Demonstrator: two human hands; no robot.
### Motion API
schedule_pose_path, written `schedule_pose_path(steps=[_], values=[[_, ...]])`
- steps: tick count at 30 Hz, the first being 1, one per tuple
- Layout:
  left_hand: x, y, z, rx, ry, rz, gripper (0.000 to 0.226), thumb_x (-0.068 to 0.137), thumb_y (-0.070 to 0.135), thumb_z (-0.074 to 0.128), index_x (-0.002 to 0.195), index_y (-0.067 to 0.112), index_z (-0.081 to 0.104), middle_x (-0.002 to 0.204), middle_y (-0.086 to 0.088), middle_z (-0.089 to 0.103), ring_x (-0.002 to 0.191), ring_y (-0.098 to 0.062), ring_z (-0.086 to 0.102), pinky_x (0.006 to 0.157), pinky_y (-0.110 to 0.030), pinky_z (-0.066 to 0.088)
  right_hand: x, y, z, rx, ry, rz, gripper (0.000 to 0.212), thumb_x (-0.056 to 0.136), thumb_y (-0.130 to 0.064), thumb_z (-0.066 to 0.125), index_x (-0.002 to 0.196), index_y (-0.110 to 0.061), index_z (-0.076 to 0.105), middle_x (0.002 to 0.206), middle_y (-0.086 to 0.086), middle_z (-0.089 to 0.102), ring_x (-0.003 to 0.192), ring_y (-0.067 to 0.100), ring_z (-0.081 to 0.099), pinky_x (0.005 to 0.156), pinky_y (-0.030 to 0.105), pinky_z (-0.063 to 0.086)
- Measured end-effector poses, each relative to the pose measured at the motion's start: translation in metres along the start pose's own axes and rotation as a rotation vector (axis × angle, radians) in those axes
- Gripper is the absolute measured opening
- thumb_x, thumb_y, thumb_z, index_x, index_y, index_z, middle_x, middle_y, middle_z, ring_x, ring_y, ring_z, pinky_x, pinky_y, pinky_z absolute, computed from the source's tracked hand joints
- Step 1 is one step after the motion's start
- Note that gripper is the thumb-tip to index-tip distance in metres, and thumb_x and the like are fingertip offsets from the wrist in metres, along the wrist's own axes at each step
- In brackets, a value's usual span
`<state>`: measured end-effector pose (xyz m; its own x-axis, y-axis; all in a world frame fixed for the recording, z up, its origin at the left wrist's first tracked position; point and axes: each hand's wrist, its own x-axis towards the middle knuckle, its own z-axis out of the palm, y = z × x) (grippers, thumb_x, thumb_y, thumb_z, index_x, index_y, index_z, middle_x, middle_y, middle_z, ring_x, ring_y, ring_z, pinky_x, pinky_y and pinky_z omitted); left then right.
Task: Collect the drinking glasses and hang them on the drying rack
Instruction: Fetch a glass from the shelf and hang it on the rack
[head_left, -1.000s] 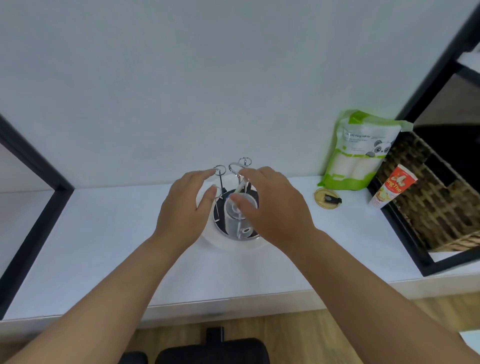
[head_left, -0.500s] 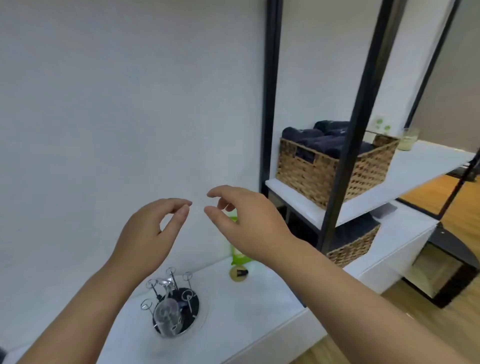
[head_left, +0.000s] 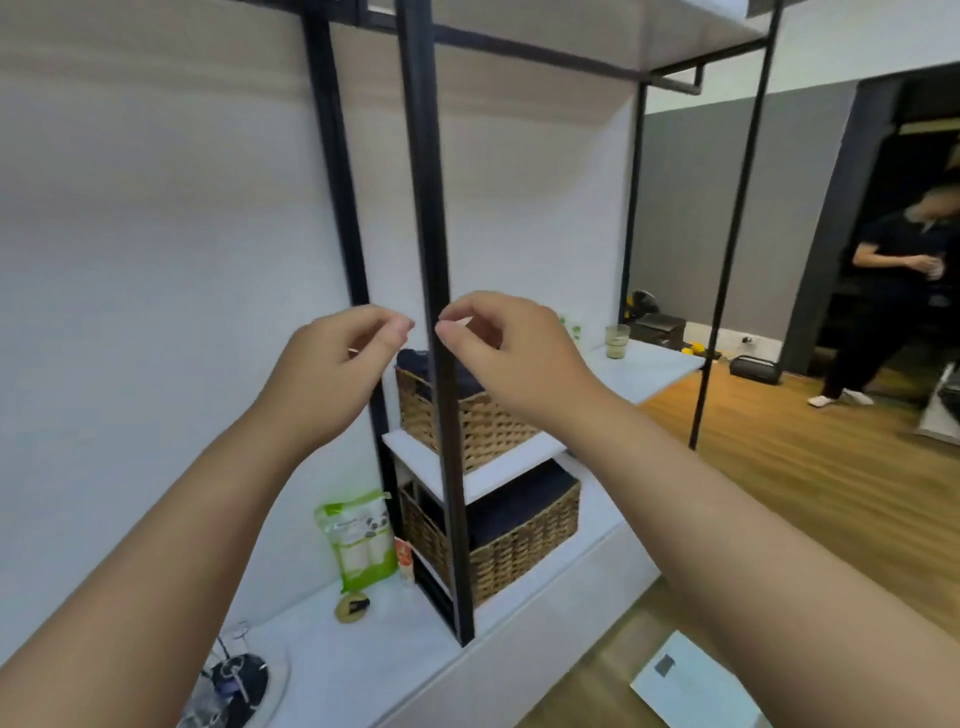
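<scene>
both hands raised, empty, fingers loosely curled: left hand, right hand; glass on shelf.

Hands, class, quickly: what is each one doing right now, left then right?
Left hand: raised, loosely curled open, holding nothing.
Right hand: raised, loosely curled open, holding nothing.

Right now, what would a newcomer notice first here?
Two bare hands raised mid-frame, the left hand and right hand, both empty with fingers loosely curled. Between them runs a black shelf post, with wicker baskets behind. A drinking glass stands on the white shelf at right.
</scene>
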<state>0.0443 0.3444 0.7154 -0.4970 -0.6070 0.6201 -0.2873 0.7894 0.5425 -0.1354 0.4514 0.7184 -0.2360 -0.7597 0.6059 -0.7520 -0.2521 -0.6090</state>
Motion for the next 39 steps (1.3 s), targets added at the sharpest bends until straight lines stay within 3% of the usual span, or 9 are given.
schedule_pose_path(steps=[4,8,17,21,25,29,32,34,39], values=[[0.014,0.051,0.058,-0.029,-0.051,0.007,0.031,0.105,0.047,0.050,0.109,0.032,0.076,0.099,0.016,0.076,0.098,-0.002,0.069,0.093,-0.041,0.057,-0.023,0.034,-0.058,0.000,0.042,0.056,0.026,0.101,-0.044,0.057,0.111,-0.029,0.076,0.094,-0.009,0.077,0.088,0.009,0.070,0.083,0.039,0.059],[0.017,0.076,0.128,-0.075,-0.089,0.009,0.037,0.099,0.058,0.048,0.108,0.035,0.076,0.097,0.022,0.076,0.097,-0.001,0.070,0.093,-0.044,0.057,-0.042,0.085,-0.107,0.029,0.076,0.123,0.025,0.104,-0.038,0.058,0.112,-0.023,0.077,0.098,-0.010,0.076,0.091,0.008,0.068,0.081,0.031,0.056],[0.058,0.048,0.303,-0.206,-0.209,-0.077,0.022,0.102,0.044,0.057,0.117,0.038,0.073,0.110,0.029,0.072,0.105,0.007,0.065,0.093,-0.029,0.054,-0.037,0.232,-0.183,0.077,0.175,0.307,0.025,0.101,-0.046,0.057,0.106,-0.031,0.076,0.085,-0.001,0.076,0.085,0.020,0.071,0.076,0.054,0.061],[0.112,0.029,0.387,-0.275,-0.261,-0.098,0.025,0.103,0.044,0.058,0.124,0.040,0.070,0.116,0.022,0.073,0.108,0.002,0.066,0.093,-0.029,0.053,-0.010,0.301,-0.211,0.046,0.196,0.392,0.022,0.104,-0.040,0.058,0.112,-0.028,0.076,0.088,-0.002,0.077,0.087,0.009,0.071,0.079,0.048,0.063],[0.175,0.012,0.469,-0.322,-0.311,-0.161,0.025,0.102,0.036,0.060,0.125,0.040,0.068,0.106,0.023,0.070,0.099,0.007,0.062,0.076,-0.010,0.043,0.021,0.372,-0.235,0.015,0.193,0.480,0.023,0.105,-0.044,0.056,0.118,-0.035,0.073,0.089,-0.007,0.075,0.088,0.008,0.069,0.078,0.042,0.063],[0.237,0.000,0.541,-0.334,-0.373,-0.189,0.023,0.102,0.036,0.061,0.123,0.043,0.067,0.105,0.034,0.066,0.099,0.008,0.061,0.083,-0.017,0.049,0.049,0.439,-0.258,-0.046,0.193,0.524,0.028,0.104,-0.045,0.055,0.126,-0.039,0.070,0.094,-0.016,0.074,0.092,-0.001,0.067,0.076,0.019,0.059],[0.277,-0.002,0.587,-0.301,-0.383,-0.168,0.024,0.102,0.036,0.059,0.124,0.044,0.065,0.103,0.022,0.070,0.098,0.002,0.063,0.087,-0.021,0.052,0.064,0.490,-0.279,-0.066,0.212,0.544,0.033,0.100,-0.052,0.054,0.127,-0.040,0.070,0.094,-0.018,0.076,0.092,-0.001,0.069,0.080,0.026,0.061],[0.301,0.002,0.615,-0.266,-0.369,-0.151,0.025,0.103,0.035,0.058,0.126,0.042,0.064,0.107,0.022,0.067,0.098,0.003,0.062,0.081,-0.011,0.046,0.075,0.526,-0.295,-0.085,0.203,0.556,0.040,0.097,-0.058,0.051,0.128,-0.040,0.069,0.095,-0.017,0.076,0.091,0.001,0.069,0.081,0.035,0.062],[0.346,0.006,0.690,-0.199,-0.293,-0.151,0.030,0.104,0.038,0.057,0.132,0.036,0.066,0.112,0.019,0.068,0.100,0.006,0.061,0.077,-0.002,0.040,0.102,0.626,-0.334,-0.111,0.144,0.498,0.037,0.102,-0.053,0.052,0.132,-0.036,0.067,0.096,-0.014,0.076,0.094,-0.001,0.068,0.082,0.027,0.057]])
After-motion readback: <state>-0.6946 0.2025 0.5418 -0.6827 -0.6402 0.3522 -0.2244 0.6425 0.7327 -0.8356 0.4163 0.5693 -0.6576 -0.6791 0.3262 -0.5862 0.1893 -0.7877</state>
